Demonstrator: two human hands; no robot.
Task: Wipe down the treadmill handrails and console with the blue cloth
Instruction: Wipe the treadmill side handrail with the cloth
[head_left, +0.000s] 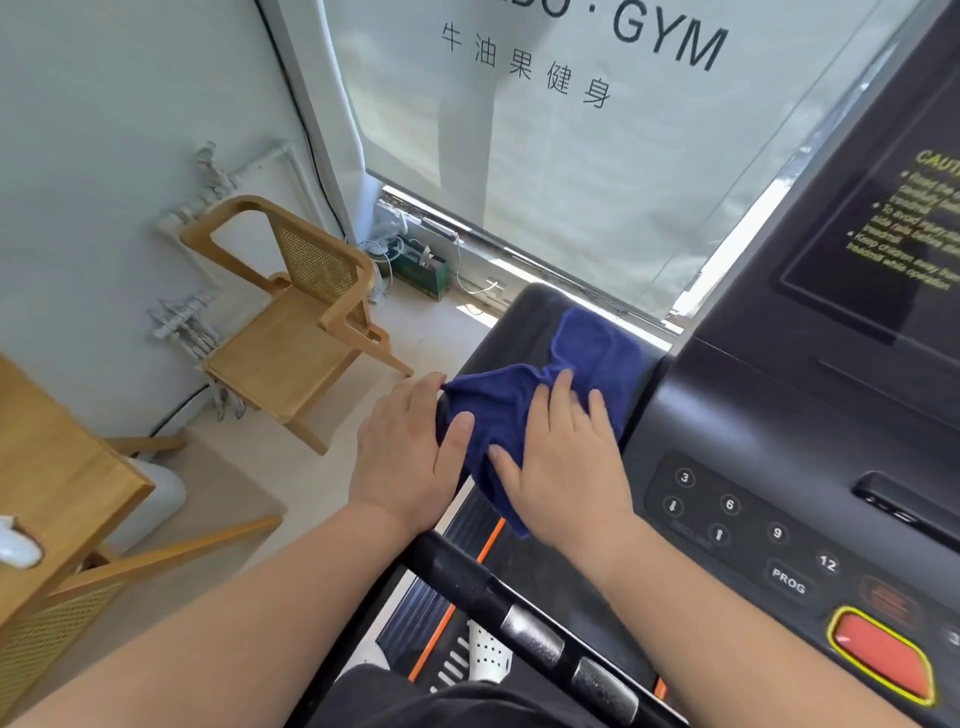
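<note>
The blue cloth (519, 400) lies spread over the black left handrail (524, 317) of the treadmill, beside the console (779, 415). My right hand (566, 457) rests flat on the cloth, fingers spread, pressing it down. My left hand (410, 452) sits at the cloth's left edge, curled over the outer side of the rail, with its fingertips at the cloth's corner and its thumb on the cloth. The rail continues toward me as a black bar with silver sensor grips (530, 639).
The console has number buttons (730, 504), a PROG key and a red stop button (878, 660). A wooden chair (291, 332) stands on the floor to the left, a wooden table (57, 467) nearer left. A window blind (571, 156) hangs ahead.
</note>
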